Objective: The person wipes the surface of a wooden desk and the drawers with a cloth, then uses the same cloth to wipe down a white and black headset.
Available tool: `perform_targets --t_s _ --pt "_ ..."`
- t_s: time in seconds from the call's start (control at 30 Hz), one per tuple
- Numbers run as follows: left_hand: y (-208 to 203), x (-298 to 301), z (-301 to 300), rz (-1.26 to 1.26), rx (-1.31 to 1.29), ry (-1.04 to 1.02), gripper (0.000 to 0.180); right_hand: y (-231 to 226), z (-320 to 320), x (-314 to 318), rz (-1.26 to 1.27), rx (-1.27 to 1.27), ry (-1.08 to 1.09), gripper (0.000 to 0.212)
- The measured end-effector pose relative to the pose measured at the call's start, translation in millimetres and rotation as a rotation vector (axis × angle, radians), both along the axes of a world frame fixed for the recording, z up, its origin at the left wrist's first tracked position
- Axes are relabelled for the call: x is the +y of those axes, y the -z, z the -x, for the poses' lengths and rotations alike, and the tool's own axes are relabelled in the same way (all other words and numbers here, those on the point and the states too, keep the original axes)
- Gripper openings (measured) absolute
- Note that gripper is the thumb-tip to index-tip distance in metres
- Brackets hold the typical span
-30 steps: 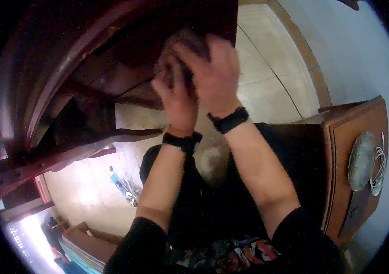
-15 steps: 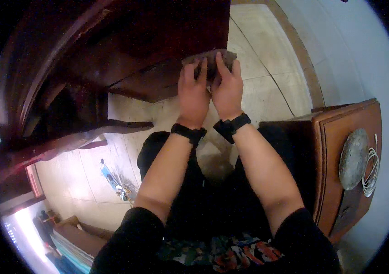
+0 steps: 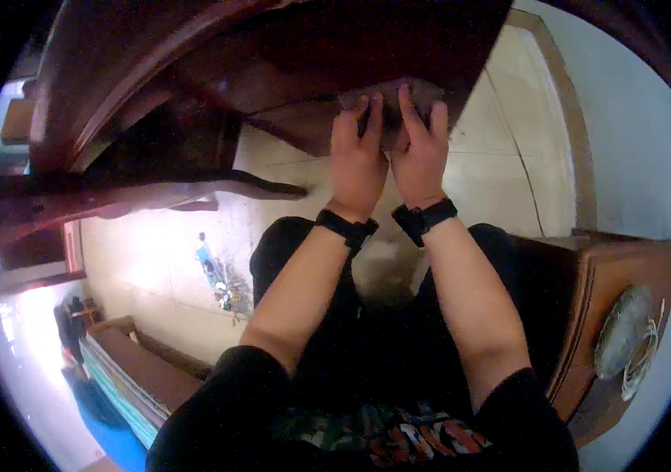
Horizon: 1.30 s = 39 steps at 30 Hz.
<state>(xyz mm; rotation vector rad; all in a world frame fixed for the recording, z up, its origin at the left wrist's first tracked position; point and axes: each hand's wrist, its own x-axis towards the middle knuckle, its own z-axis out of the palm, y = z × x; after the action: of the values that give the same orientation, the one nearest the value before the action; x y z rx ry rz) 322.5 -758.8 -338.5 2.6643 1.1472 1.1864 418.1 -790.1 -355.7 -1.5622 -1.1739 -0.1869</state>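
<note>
Grasping in both hands a flat brownish piece (image 3: 392,96) against the lower part of a dark wooden panel (image 3: 296,55), upper middle of the frame; cannot tell whether cloth or something stiffer. Keeping left hand (image 3: 357,169) and right hand (image 3: 420,161) side by side, fingers stretched over the near side of the piece and covering much of its middle. No longer clutching a bunched, blurred shape with one hand above the other, as a second ago; no longer letting the piece jut past the panel's right edge, as half a second ago, but holding it within the panel's outline. Seeing also that panel edge farther right, and the wooden cabinet (image 3: 626,263) lower in the frame than before. Noting on the cabinet, lower right, a silvery oval dish (image 3: 621,334) and, just beside, a coiled white cord (image 3: 641,362). Finding at left a curved dark wooden bar (image 3: 249,185), ending near the left wrist and blocking part of the tiled floor (image 3: 500,169). Seeing below the bar a blue object (image 3: 206,257) and a tangled heap (image 3: 227,296), too blurred to name; then, at lower left, a layered brown and teal stack (image 3: 119,385).
</note>
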Motion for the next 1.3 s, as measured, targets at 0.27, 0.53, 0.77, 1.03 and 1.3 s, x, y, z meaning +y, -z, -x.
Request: perform_targets --t_s 0.27,0.53,0.77,1.03,1.3 --pt "7.9 24.8 52.2 0.039 0.022 -0.024 0.05 13.4 45.6 32.5 0.07 -0.057 -0.124 0.06" --pt "0.9 32.4 95.3 0.095 -0.109 -0.214 0.053 -17.5 89.2 59.5 0.01 -0.324 -0.238 0.046" --pt "14.2 54.5 135.6 0.074 0.062 -0.331 0.045 -25.3 125.1 76.0 0.13 -0.279 -0.381 0.037" --pt "36.8 59.9 147.5 0.079 -0.092 -0.347 0.046 -14.2 118.9 67.1 0.395 -0.184 -0.498 0.044" --pt "49.2 52.5 120.7 0.203 -0.176 -0.306 0.038 15.1 98.0 53.0 0.397 0.038 -0.374 0.05"
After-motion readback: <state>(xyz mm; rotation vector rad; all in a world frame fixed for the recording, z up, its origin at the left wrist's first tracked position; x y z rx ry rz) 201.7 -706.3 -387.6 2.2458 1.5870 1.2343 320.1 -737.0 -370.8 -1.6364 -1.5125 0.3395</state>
